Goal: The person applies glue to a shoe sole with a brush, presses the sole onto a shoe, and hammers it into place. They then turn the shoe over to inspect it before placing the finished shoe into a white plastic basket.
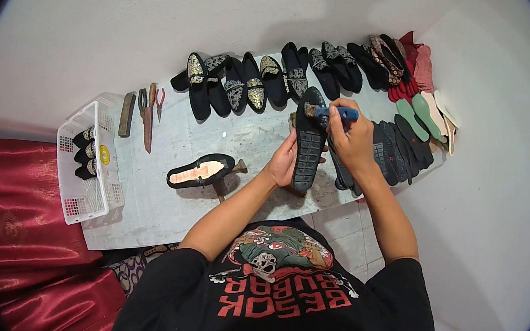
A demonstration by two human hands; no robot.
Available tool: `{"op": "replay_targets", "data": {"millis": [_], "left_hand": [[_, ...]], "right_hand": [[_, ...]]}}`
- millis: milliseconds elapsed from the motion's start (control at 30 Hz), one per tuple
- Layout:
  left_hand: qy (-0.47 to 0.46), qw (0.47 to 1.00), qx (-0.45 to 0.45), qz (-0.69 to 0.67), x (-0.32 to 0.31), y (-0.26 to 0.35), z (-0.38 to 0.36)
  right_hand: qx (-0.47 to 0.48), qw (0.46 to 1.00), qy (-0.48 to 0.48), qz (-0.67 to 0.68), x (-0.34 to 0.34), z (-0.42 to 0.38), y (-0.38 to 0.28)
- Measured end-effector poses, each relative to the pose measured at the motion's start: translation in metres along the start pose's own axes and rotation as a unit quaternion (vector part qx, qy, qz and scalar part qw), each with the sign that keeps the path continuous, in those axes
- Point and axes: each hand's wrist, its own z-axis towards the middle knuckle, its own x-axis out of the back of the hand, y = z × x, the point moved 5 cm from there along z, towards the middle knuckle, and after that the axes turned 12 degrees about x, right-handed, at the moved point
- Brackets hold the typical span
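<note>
My left hand (282, 162) grips a black shoe sole (310, 151) from its left side and holds it up over the table, toe end away from me. The sole's lower half has a grid of rectangular blocks. My right hand (351, 142) is closed round the blue handle of a brush (344, 114). The bristles rest against the sole's upper part. On the table to the left, a black shoe (200, 171) with a pale inner bottom lies beside a hammer (237, 169), partly hidden.
Decorated black slip-on shoes (256, 86) line the table's back edge. Black soles (387, 153) and green insoles (419, 121) are piled on the right. Pliers (160, 102), scissors (145, 113) and a flat bar (127, 114) lie near a white basket (103, 180) with several shoes in it.
</note>
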Motion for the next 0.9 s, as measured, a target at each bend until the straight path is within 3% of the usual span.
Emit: {"op": "replay_targets", "data": {"millis": [67, 133, 200, 267, 367, 433, 500, 567, 667, 733, 800, 833, 900], "left_hand": [[0.071, 0.997, -0.016, -0.009, -0.002, 0.0, 0.001], [0.086, 0.996, -0.014, 0.0, 0.008, 0.004, 0.0], [0.1, 0.995, -0.008, 0.01, 0.009, 0.005, -0.001], [0.116, 0.993, 0.012, 0.014, 0.002, 0.001, -0.005], [0.051, 0.997, 0.048, 0.04, 0.018, -0.01, -0.006], [0.064, 0.995, 0.057, 0.043, 0.02, -0.015, -0.009], [0.079, 0.994, 0.065, 0.044, 0.022, -0.023, -0.014], [0.104, 0.99, 0.086, 0.042, 0.025, -0.029, -0.021], [0.135, 0.986, 0.084, 0.049, 0.032, -0.027, -0.036], [0.142, 0.985, 0.089, 0.041, 0.045, -0.025, -0.051], [0.173, 0.978, 0.11, 0.045, 0.059, -0.028, -0.068], [0.17, 0.979, 0.1, 0.044, 0.059, -0.029, -0.073], [0.199, 0.976, 0.072, 0.048, 0.059, -0.03, -0.085]], "right_hand": [[-0.024, 1.0, -0.02, -0.001, -0.001, -0.009, 0.0], [-0.038, 0.997, -0.07, 0.021, -0.008, -0.025, 0.0], [-0.002, 0.998, -0.06, 0.018, -0.009, -0.028, 0.0], [-0.061, 0.995, -0.057, 0.05, -0.008, -0.028, 0.012], [-0.024, 0.998, -0.047, -0.016, 0.003, -0.01, 0.018], [0.025, 0.999, -0.016, -0.044, 0.009, 0.0, 0.021], [0.0, 0.999, -0.021, -0.024, 0.013, 0.004, 0.027], [-0.048, 0.997, -0.056, 0.008, 0.016, 0.004, 0.025], [0.006, 0.994, -0.107, -0.009, 0.009, -0.019, 0.032], [-0.012, 0.989, -0.149, -0.02, 0.007, -0.028, 0.029], [-0.028, 0.994, -0.1, -0.015, 0.006, -0.043, 0.048], [-0.09, 0.993, -0.081, -0.006, 0.007, -0.047, 0.061], [-0.106, 0.993, -0.052, -0.01, 0.004, -0.06, 0.093]]}}
